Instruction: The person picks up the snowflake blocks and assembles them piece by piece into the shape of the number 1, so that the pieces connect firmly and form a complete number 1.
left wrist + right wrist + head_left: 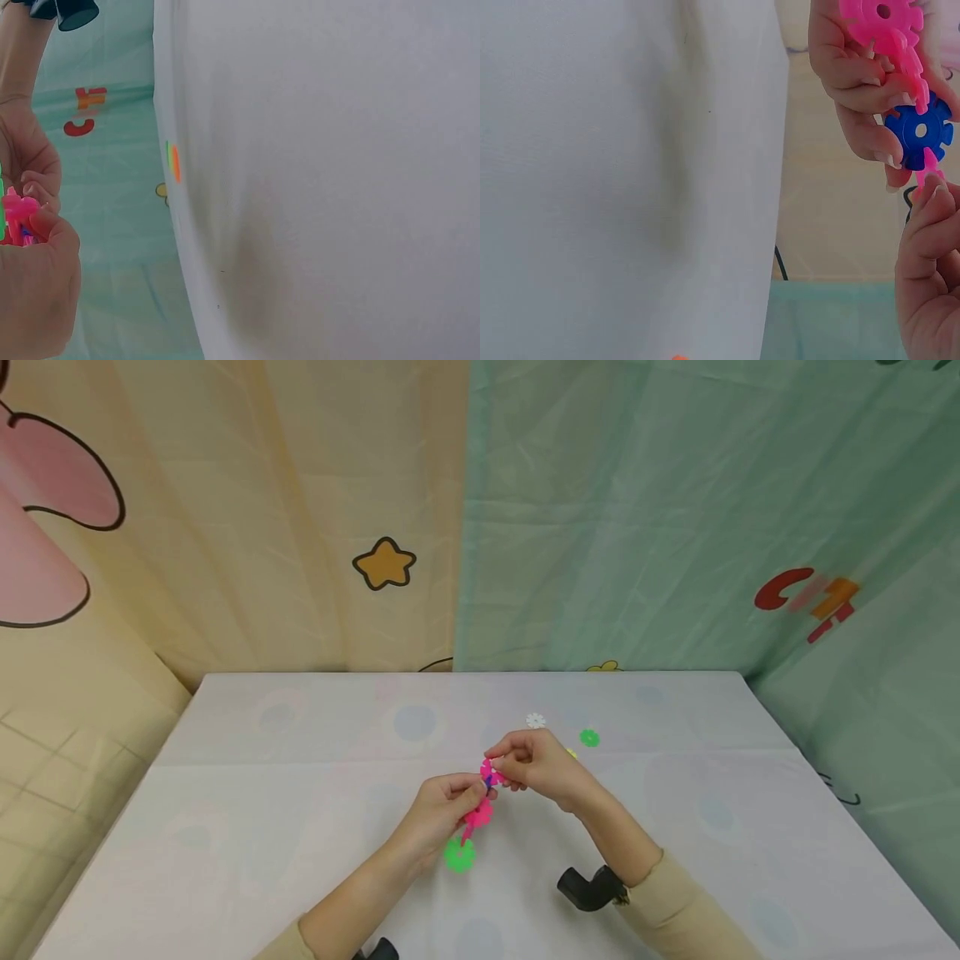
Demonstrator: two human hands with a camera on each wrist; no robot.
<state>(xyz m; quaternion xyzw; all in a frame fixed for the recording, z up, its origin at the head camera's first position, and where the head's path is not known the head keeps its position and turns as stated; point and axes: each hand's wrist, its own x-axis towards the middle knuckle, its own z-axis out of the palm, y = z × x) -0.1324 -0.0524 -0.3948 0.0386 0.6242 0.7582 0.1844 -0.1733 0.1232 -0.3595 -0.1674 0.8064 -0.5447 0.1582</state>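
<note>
My left hand point(442, 810) grips a short chain of interlocking snowflake discs above the table. At its lower end hangs a green notched disc point(460, 855), with a pink disc point(480, 812) above it. In the right wrist view a blue disc point(921, 129) sits among the left fingers, with pink pieces slotted into its edge. Thumb and fingers of my right hand point(543, 768) pinch the pink disc point(930, 165) at the chain's upper end, touching the blue one. Fingers partly hide that pink disc. Left fingers cover some of the joints.
Loose discs lie on the white table point(300, 827) beyond the right hand: a white disc point(536, 721), a green disc point(589, 738) and a partly hidden yellow one point(572, 752). An orange disc point(176, 163) shows in the left wrist view. Curtains point(600, 527) stand behind the table.
</note>
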